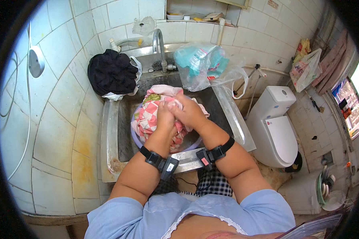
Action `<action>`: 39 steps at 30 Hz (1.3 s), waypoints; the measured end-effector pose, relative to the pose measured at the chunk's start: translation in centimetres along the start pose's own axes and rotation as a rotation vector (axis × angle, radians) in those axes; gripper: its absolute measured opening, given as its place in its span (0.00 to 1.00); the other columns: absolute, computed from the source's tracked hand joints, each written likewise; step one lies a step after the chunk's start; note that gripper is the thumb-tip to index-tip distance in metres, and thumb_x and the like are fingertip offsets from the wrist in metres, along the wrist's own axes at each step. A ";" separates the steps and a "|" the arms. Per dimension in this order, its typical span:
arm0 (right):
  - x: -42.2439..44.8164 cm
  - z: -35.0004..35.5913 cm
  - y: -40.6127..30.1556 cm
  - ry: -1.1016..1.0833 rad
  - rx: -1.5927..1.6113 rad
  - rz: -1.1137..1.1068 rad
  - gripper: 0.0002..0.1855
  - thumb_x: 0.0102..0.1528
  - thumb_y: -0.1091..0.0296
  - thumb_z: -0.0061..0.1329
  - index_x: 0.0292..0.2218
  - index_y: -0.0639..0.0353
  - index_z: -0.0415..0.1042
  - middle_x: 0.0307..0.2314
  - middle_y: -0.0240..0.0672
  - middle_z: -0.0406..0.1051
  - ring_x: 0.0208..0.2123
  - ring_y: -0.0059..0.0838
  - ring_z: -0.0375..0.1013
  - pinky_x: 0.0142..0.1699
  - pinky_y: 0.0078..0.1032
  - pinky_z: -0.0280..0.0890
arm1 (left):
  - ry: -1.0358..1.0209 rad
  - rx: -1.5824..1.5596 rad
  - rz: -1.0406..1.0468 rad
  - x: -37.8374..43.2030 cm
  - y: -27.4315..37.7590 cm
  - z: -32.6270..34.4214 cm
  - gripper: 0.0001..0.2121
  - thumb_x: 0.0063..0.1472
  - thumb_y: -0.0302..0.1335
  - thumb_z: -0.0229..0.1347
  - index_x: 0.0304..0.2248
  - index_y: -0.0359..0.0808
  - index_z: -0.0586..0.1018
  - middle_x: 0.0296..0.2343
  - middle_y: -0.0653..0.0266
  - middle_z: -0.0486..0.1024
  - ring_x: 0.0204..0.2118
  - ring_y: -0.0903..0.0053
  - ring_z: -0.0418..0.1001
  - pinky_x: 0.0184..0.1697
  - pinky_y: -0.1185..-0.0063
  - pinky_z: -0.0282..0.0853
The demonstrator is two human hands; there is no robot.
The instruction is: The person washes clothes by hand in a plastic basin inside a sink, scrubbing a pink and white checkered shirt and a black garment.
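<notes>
A bundle of wet-looking pink-and-white checked cloth (146, 113) fills much of a pale purple basin (135, 136), which sits inside a stainless steel sink (227, 110). My left hand (165, 117) and my right hand (191, 111) meet over the cloth, both gripping folds of it. Whitish suds or wet fabric show between the fingers; which of the two I cannot tell. An olive-green patch (152, 98) peeks out at the bundle's upper left. Dark water shows at the basin's lower right, and my forearms hide part of its near rim.
Behind the basin rises a curved metal faucet (158, 38). Black fabric (112, 73) is heaped on the sink's left corner. A transparent plastic bag with teal contents (202, 64) rests at the back right. A white toilet (273, 128) stands right of the sink; tiled wall (56, 125) bounds the left.
</notes>
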State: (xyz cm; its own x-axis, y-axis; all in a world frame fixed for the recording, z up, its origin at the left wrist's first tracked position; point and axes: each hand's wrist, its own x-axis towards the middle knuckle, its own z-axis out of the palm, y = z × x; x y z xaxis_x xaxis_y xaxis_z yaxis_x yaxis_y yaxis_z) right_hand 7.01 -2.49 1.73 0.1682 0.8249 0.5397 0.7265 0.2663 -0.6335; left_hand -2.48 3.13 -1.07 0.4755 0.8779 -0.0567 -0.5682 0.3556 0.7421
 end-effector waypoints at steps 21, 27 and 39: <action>0.4 0.5 2.1 0.031 -0.008 0.258 0.15 0.57 0.56 0.41 0.35 0.60 0.68 0.28 0.56 0.71 0.33 0.58 0.71 0.38 0.47 0.64 | -0.124 -0.008 -0.127 1.2 -1.2 -1.7 0.17 0.69 0.37 0.40 0.45 0.32 0.71 0.39 0.58 0.73 0.40 0.69 0.75 0.44 0.70 0.73; -0.3 -0.6 -1.4 -0.107 -0.006 -0.036 0.15 0.55 0.57 0.45 0.34 0.62 0.69 0.25 0.54 0.70 0.30 0.55 0.70 0.34 0.42 0.64 | 0.014 -0.119 -0.226 -1.2 1.0 1.5 0.19 0.69 0.39 0.38 0.45 0.31 0.68 0.38 0.58 0.72 0.40 0.71 0.74 0.44 0.71 0.72; -0.2 -0.7 -1.1 -0.040 -0.054 -0.005 0.16 0.57 0.54 0.41 0.33 0.59 0.70 0.27 0.53 0.72 0.32 0.55 0.72 0.37 0.46 0.65 | 0.066 -0.081 -0.266 -1.3 0.6 1.4 0.19 0.69 0.38 0.38 0.47 0.31 0.69 0.40 0.57 0.73 0.40 0.69 0.75 0.45 0.70 0.73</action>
State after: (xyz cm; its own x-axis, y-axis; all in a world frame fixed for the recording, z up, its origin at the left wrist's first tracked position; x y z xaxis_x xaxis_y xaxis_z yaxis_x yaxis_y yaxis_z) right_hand 6.65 -3.35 2.69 0.1381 0.8433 0.5194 0.7621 0.2444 -0.5995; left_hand -2.53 1.78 0.37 0.5719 0.7682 -0.2876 -0.4826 0.5986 0.6394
